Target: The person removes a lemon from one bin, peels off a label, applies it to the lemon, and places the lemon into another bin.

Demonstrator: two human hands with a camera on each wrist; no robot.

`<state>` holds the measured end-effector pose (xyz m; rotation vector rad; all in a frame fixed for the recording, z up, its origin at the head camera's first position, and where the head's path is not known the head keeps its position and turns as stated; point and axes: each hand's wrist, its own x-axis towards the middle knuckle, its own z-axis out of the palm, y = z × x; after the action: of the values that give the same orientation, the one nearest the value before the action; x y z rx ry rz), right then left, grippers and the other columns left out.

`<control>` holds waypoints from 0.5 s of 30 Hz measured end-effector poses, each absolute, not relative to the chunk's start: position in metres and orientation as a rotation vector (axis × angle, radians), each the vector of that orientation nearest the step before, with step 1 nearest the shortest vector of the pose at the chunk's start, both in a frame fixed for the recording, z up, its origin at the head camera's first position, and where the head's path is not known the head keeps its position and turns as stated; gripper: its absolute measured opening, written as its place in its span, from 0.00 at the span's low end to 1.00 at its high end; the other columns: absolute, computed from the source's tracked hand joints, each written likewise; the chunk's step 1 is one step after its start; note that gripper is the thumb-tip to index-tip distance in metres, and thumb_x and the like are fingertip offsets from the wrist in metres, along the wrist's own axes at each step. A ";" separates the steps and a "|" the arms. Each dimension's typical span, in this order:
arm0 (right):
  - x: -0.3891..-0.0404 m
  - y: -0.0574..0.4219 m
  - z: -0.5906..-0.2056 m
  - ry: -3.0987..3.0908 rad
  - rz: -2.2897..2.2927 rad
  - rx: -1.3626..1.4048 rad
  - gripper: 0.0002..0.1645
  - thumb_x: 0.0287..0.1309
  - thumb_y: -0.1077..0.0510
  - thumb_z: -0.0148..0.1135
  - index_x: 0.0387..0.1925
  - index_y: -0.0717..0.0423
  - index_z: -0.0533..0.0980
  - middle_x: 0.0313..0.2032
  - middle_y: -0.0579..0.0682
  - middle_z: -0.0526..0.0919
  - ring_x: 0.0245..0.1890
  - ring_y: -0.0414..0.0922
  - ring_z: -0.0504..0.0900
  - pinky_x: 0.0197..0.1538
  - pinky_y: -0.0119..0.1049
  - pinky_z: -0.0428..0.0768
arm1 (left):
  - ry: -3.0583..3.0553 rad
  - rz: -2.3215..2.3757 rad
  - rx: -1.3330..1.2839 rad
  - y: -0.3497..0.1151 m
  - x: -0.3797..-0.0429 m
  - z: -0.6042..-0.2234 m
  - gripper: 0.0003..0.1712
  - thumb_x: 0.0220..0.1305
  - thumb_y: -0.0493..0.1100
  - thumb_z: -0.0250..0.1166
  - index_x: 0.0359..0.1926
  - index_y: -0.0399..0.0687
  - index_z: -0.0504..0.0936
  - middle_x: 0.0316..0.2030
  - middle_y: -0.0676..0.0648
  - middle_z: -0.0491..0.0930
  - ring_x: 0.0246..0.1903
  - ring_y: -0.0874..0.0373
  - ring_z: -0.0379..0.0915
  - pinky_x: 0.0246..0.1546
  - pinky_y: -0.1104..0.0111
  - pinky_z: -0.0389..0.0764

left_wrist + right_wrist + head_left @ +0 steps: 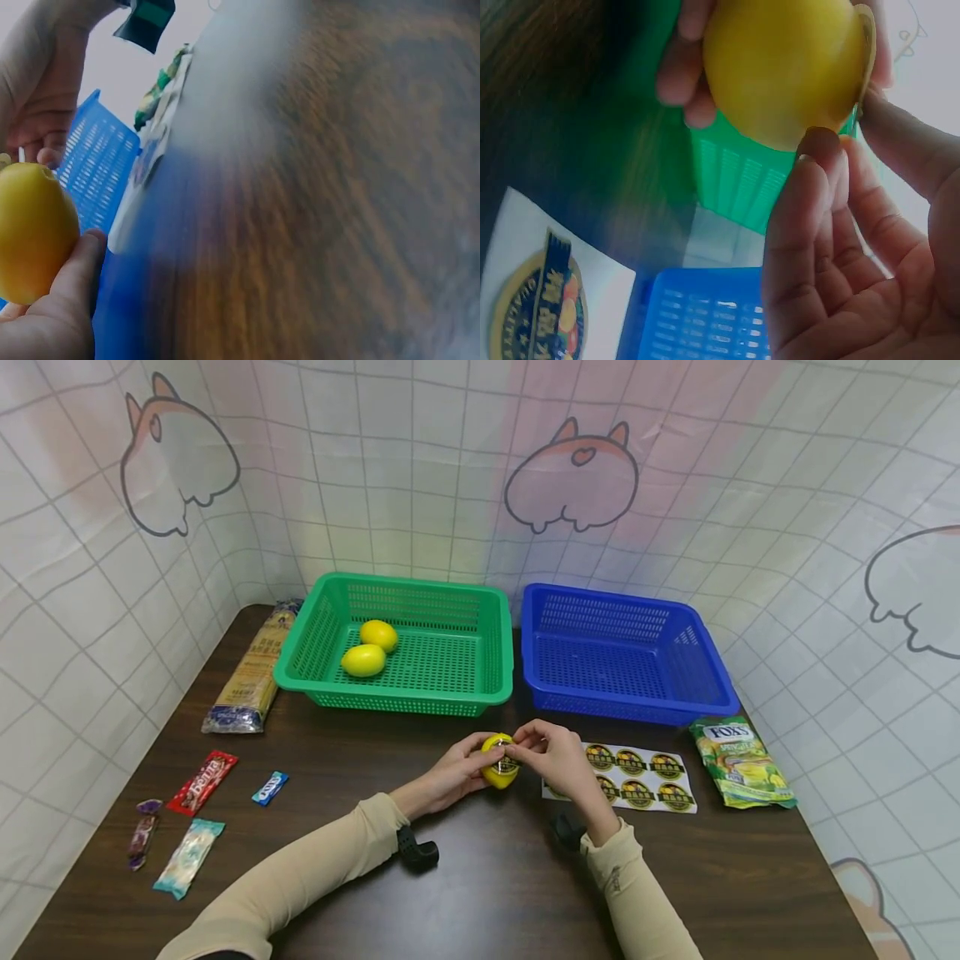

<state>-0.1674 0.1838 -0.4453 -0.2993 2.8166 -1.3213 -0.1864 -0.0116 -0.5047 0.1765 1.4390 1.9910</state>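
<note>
A yellow lemon (498, 780) is in my left hand (457, 774), gripped between thumb and fingers above the table. On its face is a round black-and-gold sticker (506, 763); in the right wrist view the sticker's edge (868, 45) stands slightly off the lemon's skin. My right hand (558, 760) pinches the sticker's end with the thumb, and its fingertips touch the lemon. Just beyond the right wrist lies a white sheet of similar stickers (651, 787), partly hidden by that hand. In the left wrist view the lemon (34, 232) shows without its sticker face.
A green basket (390, 700) holds two lemons (363, 661). To its right stands a blue basket (622, 703). A noodle packet (251, 681) lies far left, with several wrapped snacks (202, 782) nearer. A green candy bag (742, 764) lies at the right edge.
</note>
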 end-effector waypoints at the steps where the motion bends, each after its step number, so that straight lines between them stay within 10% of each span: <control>1: -0.167 0.184 -0.446 2.780 -1.337 -0.289 0.13 0.59 0.50 0.70 0.42 0.53 0.81 0.34 0.53 0.86 0.29 0.42 0.83 0.31 0.29 0.81 | 1.451 1.998 0.185 -0.011 -0.186 -0.504 0.29 0.75 0.46 0.55 0.72 0.47 0.60 0.65 0.40 0.67 0.53 0.59 0.77 0.55 0.65 0.82; 15: -0.167 0.191 -0.447 2.323 -1.517 -0.263 0.31 0.71 0.49 0.57 0.68 0.59 0.65 0.53 0.67 0.81 0.47 0.45 0.83 0.50 0.49 0.86 | 1.584 1.966 0.271 -0.011 -0.182 -0.484 0.32 0.74 0.52 0.57 0.72 0.46 0.63 0.66 0.37 0.73 0.48 0.61 0.80 0.50 0.66 0.85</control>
<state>-0.1671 0.1912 -0.4469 -0.2627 2.3225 -1.5166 -0.1816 -0.0112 -0.4840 0.2709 1.5841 1.9657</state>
